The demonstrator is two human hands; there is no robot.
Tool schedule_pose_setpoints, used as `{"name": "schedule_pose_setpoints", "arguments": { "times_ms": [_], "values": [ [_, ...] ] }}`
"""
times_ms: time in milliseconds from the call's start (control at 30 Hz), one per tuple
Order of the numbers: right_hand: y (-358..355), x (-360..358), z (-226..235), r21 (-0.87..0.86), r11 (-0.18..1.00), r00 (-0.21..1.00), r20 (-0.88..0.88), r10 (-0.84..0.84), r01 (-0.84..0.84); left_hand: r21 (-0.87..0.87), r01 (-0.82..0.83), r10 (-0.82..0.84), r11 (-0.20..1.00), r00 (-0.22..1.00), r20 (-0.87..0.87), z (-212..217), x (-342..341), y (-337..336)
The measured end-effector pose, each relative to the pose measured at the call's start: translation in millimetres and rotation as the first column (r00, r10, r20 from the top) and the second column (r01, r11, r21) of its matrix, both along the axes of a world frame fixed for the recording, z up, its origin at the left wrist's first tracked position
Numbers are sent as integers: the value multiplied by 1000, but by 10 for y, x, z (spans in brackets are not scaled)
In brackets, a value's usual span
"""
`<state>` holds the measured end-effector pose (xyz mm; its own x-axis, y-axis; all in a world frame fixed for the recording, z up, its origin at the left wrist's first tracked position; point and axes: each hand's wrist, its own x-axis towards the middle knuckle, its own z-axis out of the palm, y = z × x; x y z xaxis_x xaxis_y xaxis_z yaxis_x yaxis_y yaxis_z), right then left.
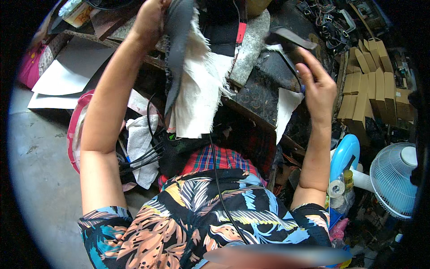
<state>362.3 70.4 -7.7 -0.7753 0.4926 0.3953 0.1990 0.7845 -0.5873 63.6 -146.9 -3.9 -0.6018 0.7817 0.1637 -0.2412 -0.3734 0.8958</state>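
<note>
At the top, my left hand [150, 22] is closed on a dark grey flexible sheet [177, 58], with its fingertips hidden behind the sheet and cut off by the frame. White frayed cloth [197, 98] hangs down beside the sheet, its loose threads along the right edge. On the right, my right hand [319, 85] has its fingers bent around a dark curved strip [293, 38] with a shiny edge. What the strip is, I cannot make out. Below that hand's fingertips hangs a pointed white cloth piece [286, 110].
A grey stone slab [253, 49] lies on the dark worktable [253, 101]. Folded cardboard pieces [369, 85] stand at the right, above a blue and white fan [394, 179]. White sheets [67, 71] and a pink-rimmed basin [75, 130] are at the left. A black cable [217, 179] crosses my lap.
</note>
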Motion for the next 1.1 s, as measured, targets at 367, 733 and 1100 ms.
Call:
{"name": "schedule_pose_setpoints", "arguments": {
  "times_ms": [367, 733, 1100],
  "values": [
    [678, -33, 196, 599, 786, 985, -22, -172, 151, -266, -27, -13, 964, 989, -147, 299, 185, -41],
    [-751, -710, -16, 649, 657, 920, 326, 217, -385, 182, -570, 121, 801, -144, -982, 247, 278, 19],
    [-405, -476, -147, 528, 701, 862, 432, 265, -480, -272, -367, -338, 889, -127, -932, -316, 679, -269]
  ]
}}
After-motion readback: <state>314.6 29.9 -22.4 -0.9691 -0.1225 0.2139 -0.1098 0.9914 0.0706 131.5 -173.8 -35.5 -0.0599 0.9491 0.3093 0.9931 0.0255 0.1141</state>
